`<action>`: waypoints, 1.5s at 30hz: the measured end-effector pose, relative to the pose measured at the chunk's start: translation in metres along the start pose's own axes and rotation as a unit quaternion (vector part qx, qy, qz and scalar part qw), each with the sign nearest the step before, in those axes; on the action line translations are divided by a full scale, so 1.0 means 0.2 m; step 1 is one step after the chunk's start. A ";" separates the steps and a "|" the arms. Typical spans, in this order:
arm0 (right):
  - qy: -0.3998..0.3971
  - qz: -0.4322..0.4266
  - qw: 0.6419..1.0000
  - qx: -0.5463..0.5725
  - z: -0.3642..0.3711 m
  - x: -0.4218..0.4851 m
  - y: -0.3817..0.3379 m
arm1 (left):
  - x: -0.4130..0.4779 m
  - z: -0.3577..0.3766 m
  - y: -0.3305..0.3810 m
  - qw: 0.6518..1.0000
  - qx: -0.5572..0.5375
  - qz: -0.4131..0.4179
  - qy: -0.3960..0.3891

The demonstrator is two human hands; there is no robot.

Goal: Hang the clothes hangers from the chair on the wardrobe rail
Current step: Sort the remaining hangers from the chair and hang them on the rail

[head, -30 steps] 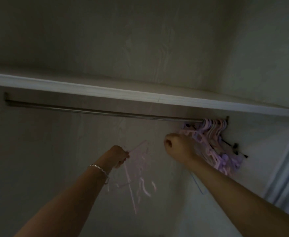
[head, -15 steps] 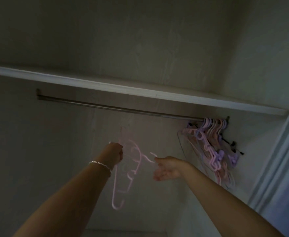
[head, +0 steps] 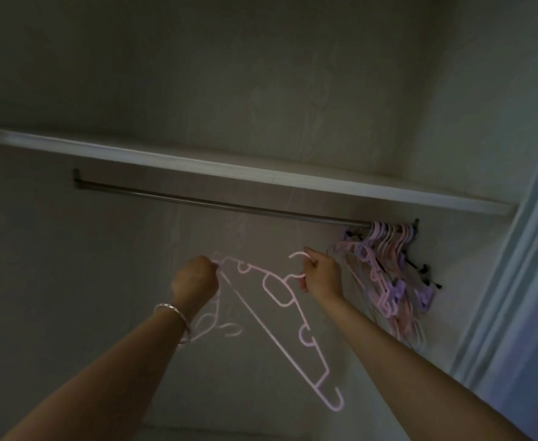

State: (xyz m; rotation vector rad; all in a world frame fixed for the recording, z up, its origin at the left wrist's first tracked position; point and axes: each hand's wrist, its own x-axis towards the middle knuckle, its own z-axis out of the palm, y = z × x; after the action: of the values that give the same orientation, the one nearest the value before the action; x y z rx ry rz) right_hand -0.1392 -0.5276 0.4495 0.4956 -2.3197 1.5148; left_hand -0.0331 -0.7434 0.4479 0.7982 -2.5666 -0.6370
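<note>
The pink hanger point(head: 285, 305) is gripped at one end in the curled fingers of the left hand point(head: 194, 278), where a second hanger point(head: 208, 326), blurred, dangles, and it is pinched at its hook by the right hand point(head: 320, 275). The left grip should be let go so the hook can be lifted over the rail point(head: 229, 206), just left of the bunch of hangers point(head: 388, 265) already hung at its right end

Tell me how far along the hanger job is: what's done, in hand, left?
Done: a bunch of pink and purple plastic hangers hangs at the right end of the metal wardrobe rail. In hand: the right hand grips the hook of a pink plastic hanger, the left hand its end plus another blurred pink hanger. Left: hooking these on the rail; the chair is out of view.
</note>
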 end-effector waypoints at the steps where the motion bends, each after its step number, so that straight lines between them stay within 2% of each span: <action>1: 0.006 -0.031 0.999 -0.042 -0.01 0.01 -0.01 | 0.01 0.00 0.01 1.000 0.020 0.010 0.001; 4: 0.039 -0.118 0.976 -0.180 -0.05 0.07 -0.06 | 0.06 0.02 0.07 0.996 0.084 0.029 -0.024; 8: 0.095 -0.146 0.924 -0.340 -0.13 0.23 -0.10 | 0.13 0.08 0.11 0.977 0.175 0.101 -0.065; 12: 0.159 -0.086 0.918 -0.352 -0.25 0.46 -0.06 | 0.24 0.15 0.17 0.959 0.207 0.166 -0.104; 18: 0.203 -0.089 0.914 -0.341 -0.30 0.71 0.03 | 0.40 0.27 0.23 0.940 0.209 0.209 -0.173; 23: 0.162 -0.067 0.929 -0.325 -0.26 0.80 0.12 | 0.48 0.33 0.30 0.944 0.173 0.232 -0.158; 27: 0.104 -0.066 0.928 -0.351 -0.23 0.79 0.16 | 0.54 0.36 0.33 0.931 0.175 0.262 -0.187; 31: 0.085 -0.098 0.872 -0.472 -0.23 0.76 0.15 | 0.56 0.39 0.40 0.929 0.159 0.273 -0.193; 35: -0.004 -0.153 0.822 -0.549 -0.26 0.78 0.18 | 0.57 0.42 0.47 0.922 0.149 0.311 -0.174; 42: 0.059 -0.173 0.794 -0.579 -0.40 0.85 0.31 | 0.60 0.42 0.51 0.922 0.145 0.330 -0.139; 45: 0.075 -0.147 0.796 -0.582 -0.46 0.85 0.33 | 0.61 0.42 0.51 0.918 0.150 0.343 -0.132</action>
State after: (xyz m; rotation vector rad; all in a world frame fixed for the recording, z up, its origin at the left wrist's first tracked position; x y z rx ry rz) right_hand -0.3135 -0.4371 0.5077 0.3155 -2.3575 -0.1588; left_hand -0.2106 -0.7158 0.4568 -0.1607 -2.9582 -0.1305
